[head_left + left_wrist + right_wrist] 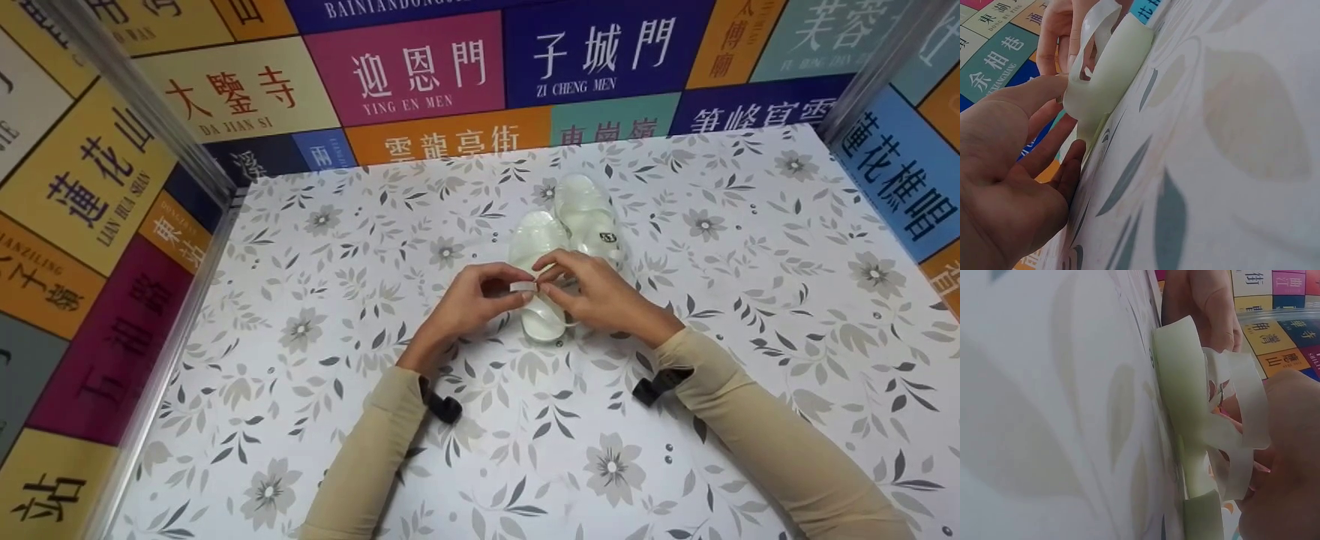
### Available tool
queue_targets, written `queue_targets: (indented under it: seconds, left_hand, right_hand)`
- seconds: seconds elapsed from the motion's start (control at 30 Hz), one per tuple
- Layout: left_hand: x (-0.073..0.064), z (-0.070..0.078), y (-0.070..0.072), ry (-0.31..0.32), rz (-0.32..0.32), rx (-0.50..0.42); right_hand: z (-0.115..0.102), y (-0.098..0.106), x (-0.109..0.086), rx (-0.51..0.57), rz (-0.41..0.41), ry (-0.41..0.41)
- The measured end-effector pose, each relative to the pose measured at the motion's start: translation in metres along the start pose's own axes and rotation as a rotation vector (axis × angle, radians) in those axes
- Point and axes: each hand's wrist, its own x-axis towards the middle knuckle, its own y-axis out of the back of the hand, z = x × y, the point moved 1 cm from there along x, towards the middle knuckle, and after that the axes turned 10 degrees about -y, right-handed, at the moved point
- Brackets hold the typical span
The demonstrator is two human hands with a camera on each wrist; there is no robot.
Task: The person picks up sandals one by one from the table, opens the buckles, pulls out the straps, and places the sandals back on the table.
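A pair of pale green, slightly translucent sandals lies on the table. The nearer sandal (541, 232) points its heel toward me, and both hands meet above its heel end. My left hand (471, 301) pinches a whitish ankle strap (523, 286) between thumb and fingers. From the other side my right hand (604, 296) pinches the strap where its ends meet; its fingertips hide any fastening. The strap loops (1253, 402) stand up from the thick sole (1180, 374) in the right wrist view. Beside it, the second sandal (581, 196) lies farther back, with a small dark emblem.
The table (375, 255) wears a white cover printed with grey flowers and leaves. Panels of colourful signs (420, 67) with Chinese lettering stand along the back and sides. A black band with a camera (444, 405) sits on my left wrist; the right wrist carries another (654, 388).
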Motion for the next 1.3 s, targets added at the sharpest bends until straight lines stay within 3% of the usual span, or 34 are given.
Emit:
queue_targets:
  seconds: [0.2, 0.4, 0.77, 1.0, 1.3]
  left_hand:
    - [-0.001, 0.0, 0.0, -0.01, -0.017, 0.004]
    - [-0.001, 0.0, -0.001, -0.037, 0.02, 0.021]
    - [0.001, 0.011, -0.004, -0.161, 0.069, 0.29]
    - [0.001, 0.012, -0.004, -0.155, 0.103, 0.255]
    - [0.001, 0.01, -0.004, -0.151, 0.106, 0.215]
  right_hand:
    - [0.0, -0.001, 0.0, -0.042, 0.013, 0.001]
    - [-0.003, -0.002, 0.0, -0.002, 0.02, 0.023]
    - [-0.002, -0.003, -0.001, 0.076, 0.057, 0.045]
    - [0.0, -0.004, 0.0, 0.094, 0.093, 0.052]
    - [-0.003, -0.003, -0.001, 0.058, 0.072, 0.011]
